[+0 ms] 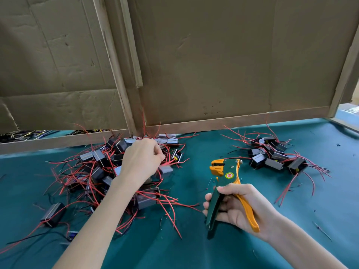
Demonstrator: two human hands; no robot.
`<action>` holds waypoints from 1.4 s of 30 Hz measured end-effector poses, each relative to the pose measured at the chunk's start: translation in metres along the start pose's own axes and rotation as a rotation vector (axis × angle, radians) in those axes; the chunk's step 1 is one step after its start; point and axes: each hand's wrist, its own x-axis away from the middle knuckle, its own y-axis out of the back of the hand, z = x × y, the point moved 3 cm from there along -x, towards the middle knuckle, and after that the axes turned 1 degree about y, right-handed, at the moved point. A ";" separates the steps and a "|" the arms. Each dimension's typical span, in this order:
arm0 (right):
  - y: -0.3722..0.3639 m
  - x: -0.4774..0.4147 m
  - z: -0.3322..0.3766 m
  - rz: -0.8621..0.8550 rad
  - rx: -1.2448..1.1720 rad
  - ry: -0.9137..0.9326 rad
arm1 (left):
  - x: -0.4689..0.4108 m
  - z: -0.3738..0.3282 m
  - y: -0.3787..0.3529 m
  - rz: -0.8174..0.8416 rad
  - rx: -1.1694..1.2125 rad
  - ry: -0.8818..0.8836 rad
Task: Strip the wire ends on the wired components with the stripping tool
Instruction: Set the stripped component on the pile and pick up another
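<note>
A big tangled pile of small black box components with red and black wires [101, 171] lies on the teal table at the left. My left hand [142, 159] is over that pile, fingers curled and pinching red wires of one blurred component [165, 169]. My right hand [236, 207] grips the green and orange stripping tool [223, 183] by its handles, jaws pointing up and away, nothing between them. A smaller pile of the same components [275, 156] sits at the right rear.
Upright cardboard panels [213, 65] with wooden strips wall off the back of the teal table [194, 249]. A loose component [53, 214] lies at the left front. Small wire scraps dot the cloth at the right.
</note>
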 end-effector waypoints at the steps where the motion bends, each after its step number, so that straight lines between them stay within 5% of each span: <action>1: 0.000 0.000 0.000 -0.002 -0.001 0.002 | -0.001 0.002 0.000 0.021 -0.003 -0.006; 7: 0.000 0.000 0.000 -0.001 0.015 0.001 | 0.007 0.004 -0.025 0.444 -0.105 -0.142; 17: 0.000 0.000 0.000 0.001 0.011 -0.003 | 0.008 0.005 -0.037 0.234 -0.562 -0.170; 24: 0.000 0.000 -0.001 0.003 -0.002 -0.002 | 0.013 0.001 -0.042 0.190 -0.646 -0.187; 27: 0.001 -0.001 0.000 0.003 -0.004 -0.008 | 0.011 -0.003 -0.034 0.182 -0.453 -0.183; 36: 0.000 -0.002 -0.001 0.018 -0.006 -0.012 | 0.006 -0.019 0.010 0.017 0.713 -0.067; 42: 0.000 -0.001 0.000 0.005 0.001 -0.011 | 0.006 -0.017 0.003 0.040 0.635 -0.195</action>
